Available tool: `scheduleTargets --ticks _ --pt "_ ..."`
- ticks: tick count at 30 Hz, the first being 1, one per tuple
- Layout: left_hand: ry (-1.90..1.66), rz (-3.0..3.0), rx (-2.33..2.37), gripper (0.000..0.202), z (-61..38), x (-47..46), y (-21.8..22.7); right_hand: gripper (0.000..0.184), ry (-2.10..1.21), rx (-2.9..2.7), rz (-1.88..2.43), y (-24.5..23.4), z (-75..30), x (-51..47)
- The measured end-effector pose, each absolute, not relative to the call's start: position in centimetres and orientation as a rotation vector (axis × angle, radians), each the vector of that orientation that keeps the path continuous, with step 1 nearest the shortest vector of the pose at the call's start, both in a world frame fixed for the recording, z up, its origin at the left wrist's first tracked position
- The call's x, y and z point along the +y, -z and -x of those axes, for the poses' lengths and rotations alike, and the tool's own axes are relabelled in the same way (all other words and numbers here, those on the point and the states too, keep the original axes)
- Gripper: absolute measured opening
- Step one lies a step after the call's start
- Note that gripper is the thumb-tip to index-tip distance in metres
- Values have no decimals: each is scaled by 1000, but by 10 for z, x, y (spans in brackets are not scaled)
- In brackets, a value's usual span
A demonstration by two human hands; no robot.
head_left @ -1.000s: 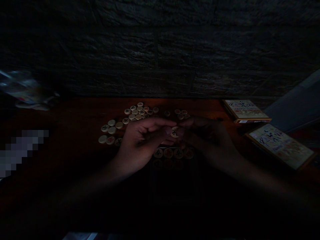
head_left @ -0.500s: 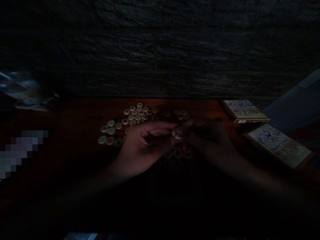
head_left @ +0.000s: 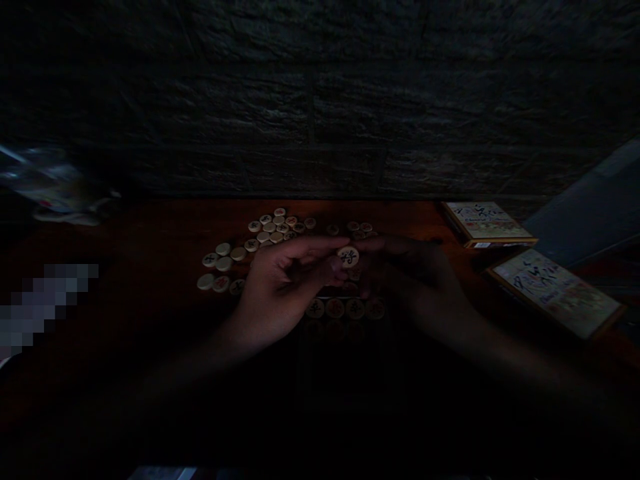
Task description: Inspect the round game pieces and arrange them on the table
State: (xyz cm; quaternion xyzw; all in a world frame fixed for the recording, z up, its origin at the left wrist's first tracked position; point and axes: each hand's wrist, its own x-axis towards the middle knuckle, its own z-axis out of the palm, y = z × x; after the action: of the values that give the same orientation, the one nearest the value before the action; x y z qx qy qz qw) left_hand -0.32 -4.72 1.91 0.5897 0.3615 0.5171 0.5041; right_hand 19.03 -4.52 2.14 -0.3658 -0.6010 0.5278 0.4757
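Between my hands a round wooden Chinese chess piece [head_left: 349, 257] is held up, its dark character facing me. My left hand [head_left: 285, 283] pinches it between thumb and forefinger. On the other side, the fingertips of my right hand [head_left: 413, 270] close on its edge, though deep shadow blurs them. Just below, a row of chess pieces [head_left: 355, 308] with red and dark characters lies side by side, and a dimmer row shows nearer me. Beyond my left hand, many loose chess pieces [head_left: 269, 228] spread over the wooden table [head_left: 165, 233], some blank side up.
Two flat printed boxes [head_left: 490, 220] lie at the right of the table, one nearer than the other. A stone-like wall [head_left: 310, 100] rises behind. At the far left sits a clear plastic bag [head_left: 55, 187]. The near area is very dark.
The chess piece between my fingers has turned from tilted to face me and risen slightly. Another piece in the row below has come into sight. My hands have hardly moved.
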Motion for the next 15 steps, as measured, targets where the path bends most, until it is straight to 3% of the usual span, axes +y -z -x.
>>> scheduleTargets --ticks 8,12,15 --pt "-1254 -1311 895 17 3 -45 -19 21 -1083 -1573 899 -16 -193 -45" --pt "-1248 -1259 914 18 1 -45 -20 34 -873 -1658 933 -13 -193 -46" --pt "-1234 -1227 917 16 -1 -46 -22 33 -672 -1762 975 -12 -194 -48"
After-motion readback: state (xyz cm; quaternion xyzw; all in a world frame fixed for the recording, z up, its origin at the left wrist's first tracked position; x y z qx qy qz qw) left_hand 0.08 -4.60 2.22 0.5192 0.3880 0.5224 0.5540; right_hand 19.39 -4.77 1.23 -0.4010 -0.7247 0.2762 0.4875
